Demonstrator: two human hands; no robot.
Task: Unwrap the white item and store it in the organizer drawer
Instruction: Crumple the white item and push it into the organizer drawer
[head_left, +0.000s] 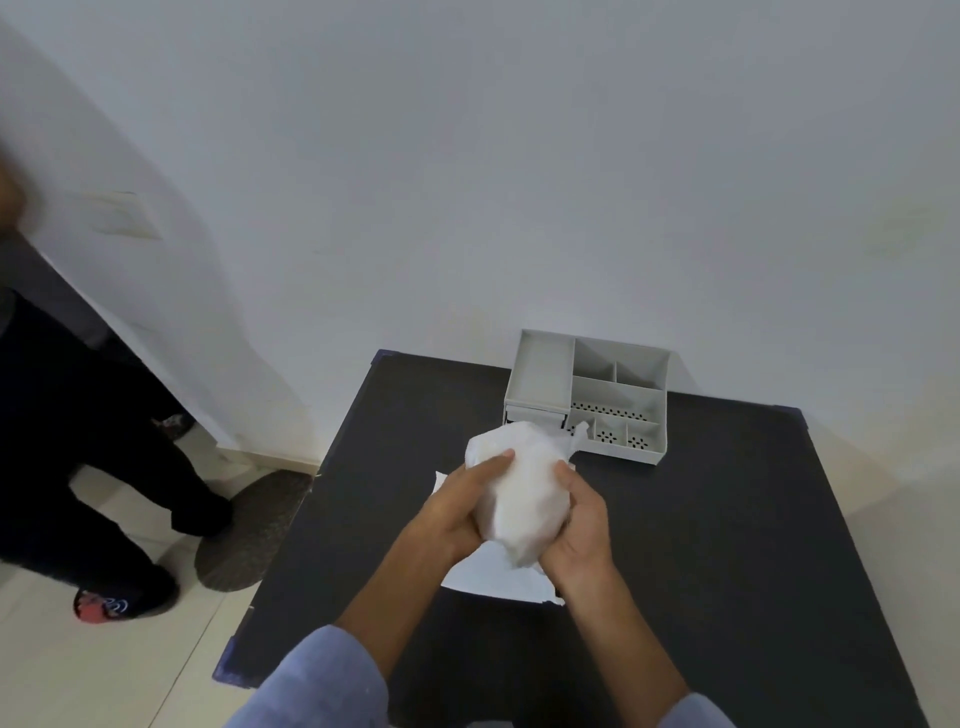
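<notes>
Head cam looks down on a black table (727, 519) pushed up against a plain white wall (519, 156), pale tiled floor (104, 675) off at 9 o'clock. The table's left edge runs close by a round dark mat (249, 535), and someone else's legs in dark trousers (78, 441) stand there, so that side's kinda crowded. Loads of bare tabletop at 3 o'clock. The grey organizer (592, 395) sits at 12 o'clock by the wall, compartments showing. Both hands are wrapped round the white item (519, 493), held up mid-table just in front of the organizer: left hand (457, 514) curled on its left side, right hand (576, 525) clamped on its right. A flat white sheet (498, 582) lies under them.
</notes>
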